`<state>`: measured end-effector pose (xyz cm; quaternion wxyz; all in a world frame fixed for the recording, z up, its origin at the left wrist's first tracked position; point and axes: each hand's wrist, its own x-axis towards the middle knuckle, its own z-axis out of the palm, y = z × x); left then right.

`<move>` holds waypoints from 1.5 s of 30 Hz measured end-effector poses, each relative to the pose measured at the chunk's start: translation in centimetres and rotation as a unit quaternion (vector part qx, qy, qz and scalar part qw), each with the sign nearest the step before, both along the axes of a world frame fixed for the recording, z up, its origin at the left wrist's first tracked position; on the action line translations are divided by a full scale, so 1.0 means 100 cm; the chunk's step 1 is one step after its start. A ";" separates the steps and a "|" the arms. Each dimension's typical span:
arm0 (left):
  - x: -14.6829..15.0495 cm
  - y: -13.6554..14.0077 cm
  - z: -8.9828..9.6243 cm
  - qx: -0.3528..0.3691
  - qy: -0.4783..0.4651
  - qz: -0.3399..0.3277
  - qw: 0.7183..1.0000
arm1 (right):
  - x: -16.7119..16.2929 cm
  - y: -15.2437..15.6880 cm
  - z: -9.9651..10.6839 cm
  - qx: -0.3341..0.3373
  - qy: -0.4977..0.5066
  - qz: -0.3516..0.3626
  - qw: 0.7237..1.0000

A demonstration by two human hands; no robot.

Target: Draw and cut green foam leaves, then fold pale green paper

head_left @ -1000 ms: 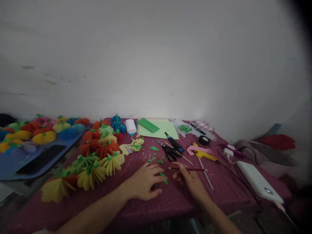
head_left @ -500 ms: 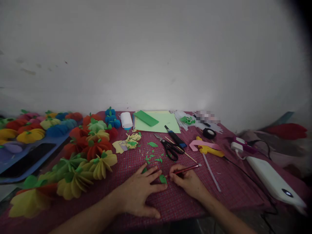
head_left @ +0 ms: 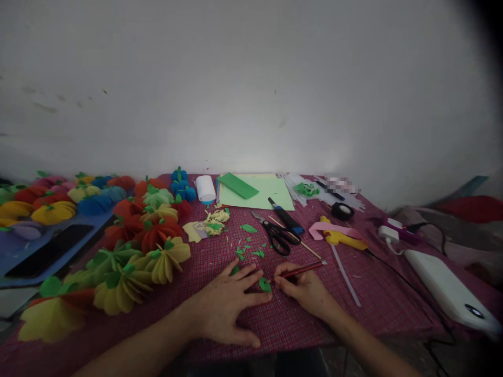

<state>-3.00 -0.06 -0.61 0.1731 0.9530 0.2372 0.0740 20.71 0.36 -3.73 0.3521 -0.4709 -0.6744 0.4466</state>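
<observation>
My left hand lies flat on the tablecloth with its fingers spread. A small green paper piece sits at its index fingertip, and another bit of green paper peeks out by the other fingers. My right hand is closed around a slim red pencil, whose tip is at the right edge of the green piece. Green paper scraps and a cut green leaf lie just beyond. Black-handled scissors rest past my right hand.
Colourful paper pumpkins crowd the left side near a dark phone. Farther back are paper sheets, a white roll and a utility knife. Rightward lie a yellow glue gun, a tape measure and a white power bank.
The whole view has shifted slightly. The pencil lies a little flatter, and its tip remains beside the green paper piece. My left hand stays spread in the same place.
</observation>
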 end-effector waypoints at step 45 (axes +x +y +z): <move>-0.019 0.028 0.008 0.196 -0.090 0.172 0.961 | -0.027 -0.015 0.012 0.103 -0.143 0.019 0.984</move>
